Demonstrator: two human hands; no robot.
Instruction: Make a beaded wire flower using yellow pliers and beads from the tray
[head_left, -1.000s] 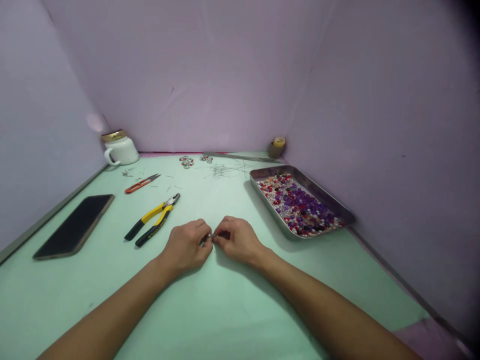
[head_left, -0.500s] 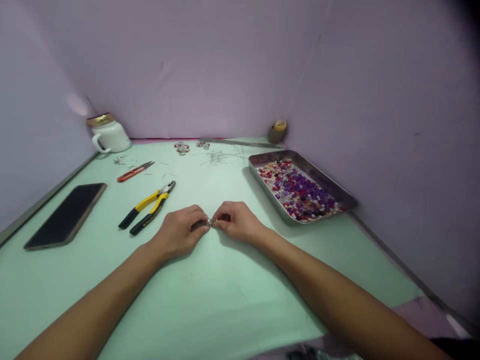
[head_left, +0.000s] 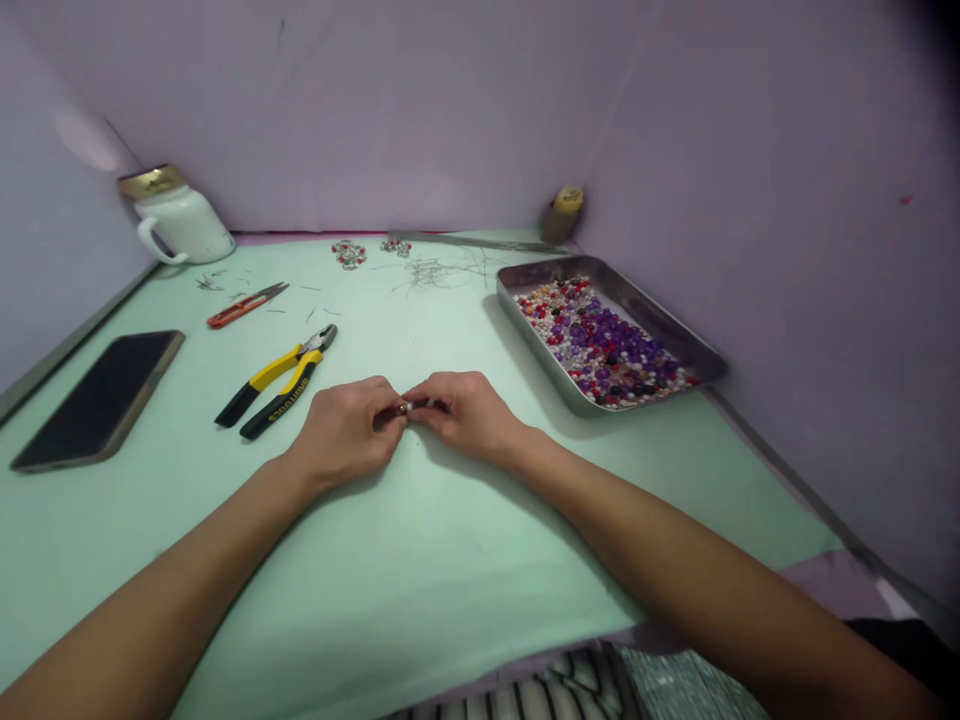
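Note:
A small beaded wire piece (head_left: 405, 408) sits between my fingertips, just above the green tabletop; the fingers hide most of it. My left hand (head_left: 352, 428) pinches it from the left with thumb and forefinger. From the right, my right hand (head_left: 465, 415) pinches the same piece, fingertips nearly touching those of the left. A pair of pliers (head_left: 281, 382) with yellow and black handles lies left of my left hand, jaws slightly apart. Beyond my right hand stands a metal tray (head_left: 536, 358) of loose beads (head_left: 615, 345), mostly purple, red, white and black.
Orange thread snips (head_left: 246, 305) and a dark phone (head_left: 101, 400) lie at left. A white mug (head_left: 187, 225) stands in the back left corner. Beaded wire pieces (head_left: 349, 254) and thin loose wires (head_left: 431, 272) lie at the back, near a small yellow-topped object (head_left: 564, 213).
The camera view has tilted down and shifted slightly, so the table things appear higher. Both hands stay together on the beaded piece, which my fingers have turned a little.

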